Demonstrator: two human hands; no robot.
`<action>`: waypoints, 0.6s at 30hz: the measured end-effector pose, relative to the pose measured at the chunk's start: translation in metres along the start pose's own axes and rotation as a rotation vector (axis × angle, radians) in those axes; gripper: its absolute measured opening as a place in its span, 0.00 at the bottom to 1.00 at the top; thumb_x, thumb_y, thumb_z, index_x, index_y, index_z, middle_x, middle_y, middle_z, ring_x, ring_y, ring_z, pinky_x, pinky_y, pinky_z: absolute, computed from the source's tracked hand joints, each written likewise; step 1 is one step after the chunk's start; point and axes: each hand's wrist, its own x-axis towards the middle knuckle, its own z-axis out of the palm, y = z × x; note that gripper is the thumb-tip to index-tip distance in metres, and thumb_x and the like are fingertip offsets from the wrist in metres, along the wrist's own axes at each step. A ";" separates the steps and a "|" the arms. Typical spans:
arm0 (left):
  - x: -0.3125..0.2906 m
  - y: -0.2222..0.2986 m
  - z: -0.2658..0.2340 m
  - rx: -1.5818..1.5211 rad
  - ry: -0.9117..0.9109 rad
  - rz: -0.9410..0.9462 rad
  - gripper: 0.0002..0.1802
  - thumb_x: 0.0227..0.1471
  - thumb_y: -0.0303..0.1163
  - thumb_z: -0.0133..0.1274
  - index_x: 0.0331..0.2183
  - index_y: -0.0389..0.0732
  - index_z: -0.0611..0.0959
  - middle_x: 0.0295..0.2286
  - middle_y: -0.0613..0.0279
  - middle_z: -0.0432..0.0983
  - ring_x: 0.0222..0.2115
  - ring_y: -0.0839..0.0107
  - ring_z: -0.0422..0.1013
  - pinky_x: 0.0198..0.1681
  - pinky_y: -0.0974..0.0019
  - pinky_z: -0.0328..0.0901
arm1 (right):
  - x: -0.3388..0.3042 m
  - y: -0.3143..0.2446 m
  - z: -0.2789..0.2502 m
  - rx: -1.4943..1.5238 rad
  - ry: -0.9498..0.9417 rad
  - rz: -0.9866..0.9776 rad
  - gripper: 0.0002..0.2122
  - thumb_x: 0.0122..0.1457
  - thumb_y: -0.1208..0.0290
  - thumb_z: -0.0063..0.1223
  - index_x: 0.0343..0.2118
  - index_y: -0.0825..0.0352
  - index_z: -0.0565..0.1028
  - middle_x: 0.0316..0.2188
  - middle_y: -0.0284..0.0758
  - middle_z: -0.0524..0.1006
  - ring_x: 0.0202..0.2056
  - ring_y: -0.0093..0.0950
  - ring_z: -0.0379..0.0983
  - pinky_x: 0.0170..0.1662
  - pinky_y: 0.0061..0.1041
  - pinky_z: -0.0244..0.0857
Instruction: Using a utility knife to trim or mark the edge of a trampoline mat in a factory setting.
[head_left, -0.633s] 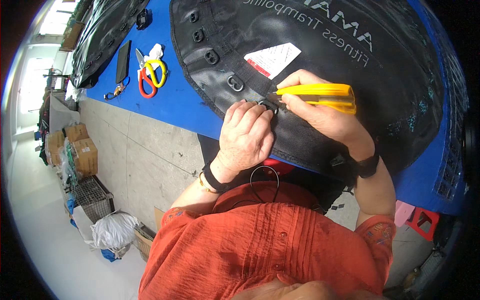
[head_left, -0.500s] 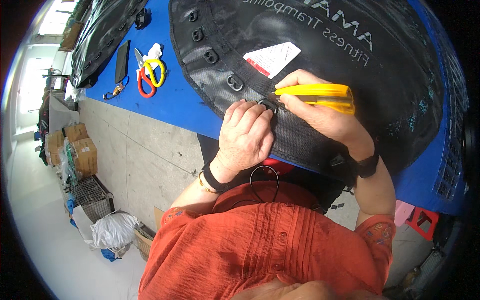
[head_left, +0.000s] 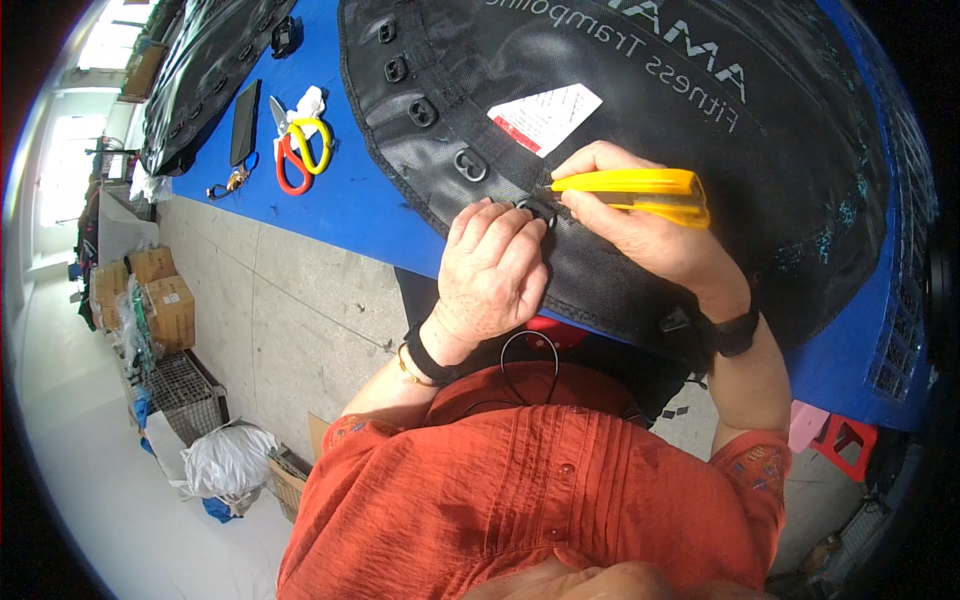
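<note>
Yellow plastic-handled cutter (head_left: pixel 650 191) gripped in right hand (head_left: pixel 655 238), tip beside black ring fitting (head_left: pixel 541 210) | ring on near rim of black mesh mat (head_left: pixel 650 130) | left hand (head_left: pixel 495 268) curled beside ring, hold unclear | light strokes, fingers clear, spare mesh

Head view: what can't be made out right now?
Head view, black mat: far side cut off by the top edge.
Head view, yellow cutter: tip too small and dark against the mat.
Head view, black buckle: partly covered by the left hand.
Head view, white label: print too small.
</note>
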 end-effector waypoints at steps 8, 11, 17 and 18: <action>0.000 -0.001 0.000 -0.001 0.007 0.005 0.23 0.43 0.30 0.62 0.45 0.38 0.84 0.44 0.54 0.78 0.48 0.54 0.74 0.60 0.47 0.66 | -0.004 -0.006 -0.009 -0.047 -0.036 0.031 0.04 0.69 0.75 0.55 0.42 0.68 0.74 0.36 0.29 0.75 0.38 0.15 0.71 0.43 0.21 0.68; 0.001 0.000 -0.001 -0.008 0.008 0.008 0.22 0.43 0.30 0.62 0.45 0.38 0.84 0.44 0.55 0.78 0.48 0.54 0.74 0.60 0.47 0.66 | -0.003 0.001 -0.007 -0.118 -0.003 -0.080 0.04 0.69 0.76 0.55 0.42 0.68 0.74 0.36 0.28 0.75 0.37 0.15 0.70 0.42 0.21 0.67; 0.000 -0.001 0.000 -0.004 0.010 0.006 0.22 0.44 0.30 0.61 0.45 0.38 0.84 0.44 0.55 0.78 0.48 0.55 0.74 0.60 0.47 0.66 | 0.002 0.003 0.002 0.061 0.012 0.067 0.05 0.70 0.74 0.56 0.45 0.67 0.75 0.36 0.27 0.75 0.38 0.14 0.69 0.42 0.20 0.66; 0.000 0.000 0.000 -0.002 0.008 0.005 0.22 0.44 0.30 0.61 0.45 0.38 0.84 0.44 0.55 0.78 0.48 0.55 0.74 0.60 0.47 0.66 | 0.002 0.004 0.003 0.061 0.011 0.067 0.05 0.70 0.74 0.56 0.45 0.67 0.75 0.36 0.27 0.75 0.38 0.14 0.69 0.42 0.20 0.66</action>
